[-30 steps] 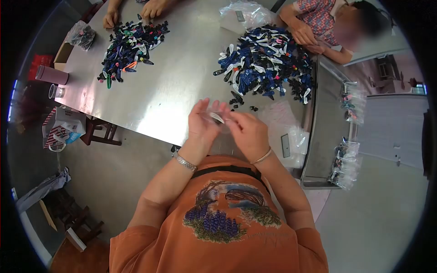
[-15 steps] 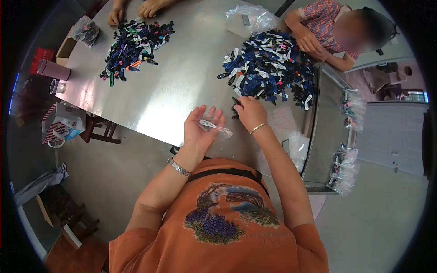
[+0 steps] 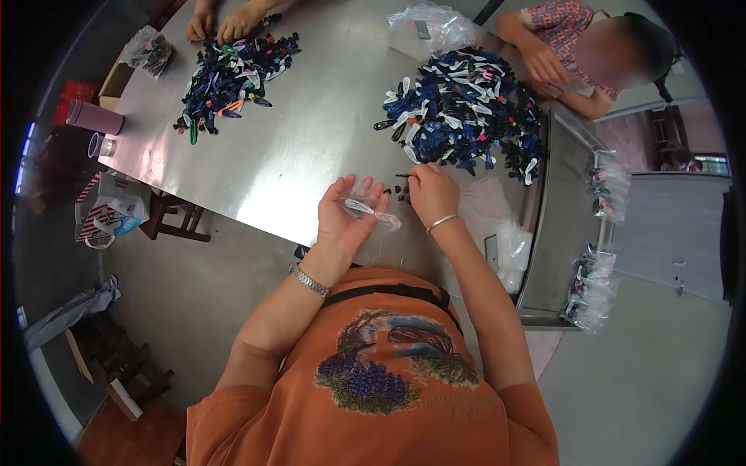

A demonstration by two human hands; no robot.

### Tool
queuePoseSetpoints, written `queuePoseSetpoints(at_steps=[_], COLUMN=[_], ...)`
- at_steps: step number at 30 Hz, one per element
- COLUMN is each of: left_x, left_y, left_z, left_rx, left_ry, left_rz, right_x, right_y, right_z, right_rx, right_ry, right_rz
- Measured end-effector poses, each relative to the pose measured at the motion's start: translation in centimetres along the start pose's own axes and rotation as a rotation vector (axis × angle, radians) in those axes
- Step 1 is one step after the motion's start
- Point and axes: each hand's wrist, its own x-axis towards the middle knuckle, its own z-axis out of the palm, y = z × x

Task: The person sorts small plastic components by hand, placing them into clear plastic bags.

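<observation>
Holding clear bag [image 3: 388, 222] in left hand [image 3: 344, 221], palm up, fingers fanned out behind the film. Seeing white clip [image 3: 358, 206] inside the bag, lying across the fingers, with pink marking toward the bag's lower right end. Pinching dark clip [image 3: 403, 175] in right hand [image 3: 435, 198], thumb and fingers closed up, clip pointing left above the metal table [image 3: 311, 132]. Not managing to tell whether right fingertips are touching the tabletop. Wearing metal watch [image 3: 309, 281] on left wrist, thin bangle [image 3: 443, 224] on right.

Seeing small black pieces [image 3: 400, 192] lying between the hands, just beside the right one. Working just short of big clip pile [image 3: 466, 109]: mostly white, blue, black, some red and pink bits. Seeing flat clear bags [image 3: 510, 256] near right forearm, dark rectangular piece [image 3: 491, 252] among them. Facing metal tray [image 3: 558, 225] on the right, filled bags [image 3: 608, 186] hanging over its outer edge. Looking across at second clip pile [image 3: 233, 85], far left, with co-worker's hands [image 3: 237, 25] touching it. Seeing another co-worker [image 3: 556, 35] sitting beside the big pile, hands close together. Spotting pink cup [image 3: 95, 117] near the table's left edge.
</observation>
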Motion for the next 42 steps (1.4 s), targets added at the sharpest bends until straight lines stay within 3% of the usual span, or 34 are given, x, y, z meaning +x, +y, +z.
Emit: queuePoseSetpoints(at_steps=[5,7,8,10,14,16,17,19,20,22,28,32,35,37,38,40,42], left_x=[0.2,0.2,0.1,0.1,-0.5,-0.7,-0.7,-0.7,-0.7,-0.9,-0.8,-0.4,-0.3,-0.2,0.0,0.2,0.2], left_y=[0.2,0.1,-0.2,-1.0,-2.2,-1.9,-1.5,-1.2,-1.1,-1.1,-0.5,-0.5,-0.5,-0.2,-0.1,-0.3,-0.6], left_z=[-0.2,-0.3,-0.2,0.0,0.0,-0.1,-0.2,-0.3,-0.4,-0.4,-0.7,-0.4,0.2,0.2,0.2,0.1,0.1], left_rx=[-0.021,-0.032,0.000,0.040,0.109,0.091,0.081,0.073,0.076,0.082,0.069,0.043,0.034,0.033,0.021,0.014,0.069], left_ry=[-0.002,-0.018,-0.018,-0.020,-0.019,-0.001,0.019,0.036,0.023,0.011,0.044,0.041,0.032,0.033,0.016,-0.001,-0.012], left_rz=[0.016,0.010,0.022,0.023,-0.001,-0.015,0.007,0.031,0.019,0.007,0.031,0.037,0.047,0.053,0.045,0.029,0.038], right_x=[-3.0,-4.7,-5.2,-5.9,-5.7,-5.0,-4.1,-1.3,-0.3,1.2,1.1,1.1,0.0,-2.2,-3.2,-4.8,-5.3], right_y=[-2.2,-3.5,-3.8,-4.6,-5.2,-4.6,-3.5,-0.4,-0.1,0.4,1.1,1.7,0.4,-1.6,-2.2,-2.9,-4.1], right_z=[-3.8,-6.1,-6.5,-6.8,-5.3,-4.6,-3.7,-1.6,-1.0,-0.1,0.8,0.7,-1.0,-4.1,-5.1,-6.9,-7.6], right_rx=[0.269,0.388,0.386,0.100,0.166,0.557,0.558,0.271,0.273,-0.076,-0.195,-0.239,-0.122,0.328,0.329,0.137,0.050], right_ry=[0.140,0.077,0.078,0.039,0.032,0.080,0.078,0.199,0.203,0.124,0.085,0.123,0.220,0.022,0.018,0.021,0.006], right_rz=[-0.082,-0.265,-0.263,-0.399,-0.284,-0.018,-0.017,-0.059,-0.058,-0.129,-0.032,-0.116,-0.181,-0.120,-0.121,-0.567,-0.594])
